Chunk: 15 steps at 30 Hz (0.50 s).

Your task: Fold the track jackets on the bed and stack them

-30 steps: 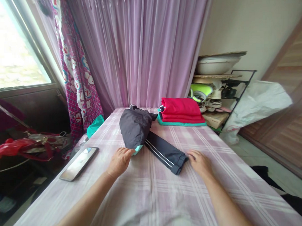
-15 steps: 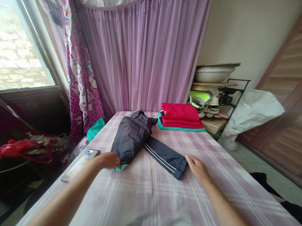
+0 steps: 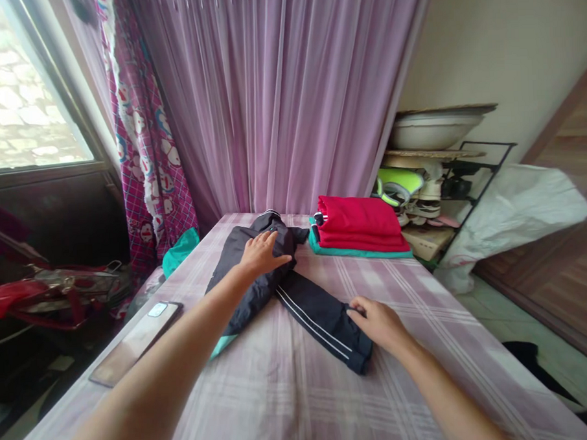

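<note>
A dark jacket (image 3: pixel 242 284) lies partly folded on the plaid-covered bed, with a bit of teal showing at its lower left. One sleeve (image 3: pixel 322 319), marked by two white stripes, stretches out toward the lower right. My left hand (image 3: pixel 263 255) is over the upper body of the jacket, fingers spread and holding nothing; whether it touches the cloth I cannot tell. Near the cuff, my right hand (image 3: pixel 376 320) pinches the sleeve's upper edge between thumb and fingers.
Folded red clothes (image 3: pixel 362 223) rest on a teal piece (image 3: pixel 367 252) at the back right. A phone (image 3: pixel 136 343) lies near the left edge. Beyond the right edge stand a shoe rack (image 3: pixel 472 199) and a white bag (image 3: pixel 517 217). A purple curtain (image 3: pixel 279 104) hangs behind.
My left hand has left the jacket's lower left corner and moved up and right over its body. My right hand has closed on the sleeve near the cuff. The view has shifted slightly.
</note>
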Tool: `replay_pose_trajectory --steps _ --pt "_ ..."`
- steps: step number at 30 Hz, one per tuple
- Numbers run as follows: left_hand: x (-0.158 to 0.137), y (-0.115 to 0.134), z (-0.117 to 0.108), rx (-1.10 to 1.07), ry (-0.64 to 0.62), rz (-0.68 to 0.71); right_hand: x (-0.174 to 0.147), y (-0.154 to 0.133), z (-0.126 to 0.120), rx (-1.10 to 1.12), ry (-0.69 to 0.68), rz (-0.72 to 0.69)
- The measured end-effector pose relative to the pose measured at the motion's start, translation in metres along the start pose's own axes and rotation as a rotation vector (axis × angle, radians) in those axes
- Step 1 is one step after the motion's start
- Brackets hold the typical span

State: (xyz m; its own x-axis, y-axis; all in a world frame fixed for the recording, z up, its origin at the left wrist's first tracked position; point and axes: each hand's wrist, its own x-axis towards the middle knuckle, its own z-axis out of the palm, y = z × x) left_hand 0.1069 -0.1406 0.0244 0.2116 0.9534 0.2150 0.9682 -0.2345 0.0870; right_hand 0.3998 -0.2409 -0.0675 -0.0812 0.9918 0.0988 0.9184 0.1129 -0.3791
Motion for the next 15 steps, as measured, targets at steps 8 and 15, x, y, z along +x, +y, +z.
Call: replay_pose_trajectory --steps 8,15 --pt "0.022 -0.009 0.045 -0.036 -0.026 -0.148 0.016 -0.009 -0.042 -0.219 -0.117 -0.078" --pt "-0.026 -0.129 0.028 -0.548 0.435 -0.367 0.070 0.054 -0.084 -0.427 0.166 0.306"
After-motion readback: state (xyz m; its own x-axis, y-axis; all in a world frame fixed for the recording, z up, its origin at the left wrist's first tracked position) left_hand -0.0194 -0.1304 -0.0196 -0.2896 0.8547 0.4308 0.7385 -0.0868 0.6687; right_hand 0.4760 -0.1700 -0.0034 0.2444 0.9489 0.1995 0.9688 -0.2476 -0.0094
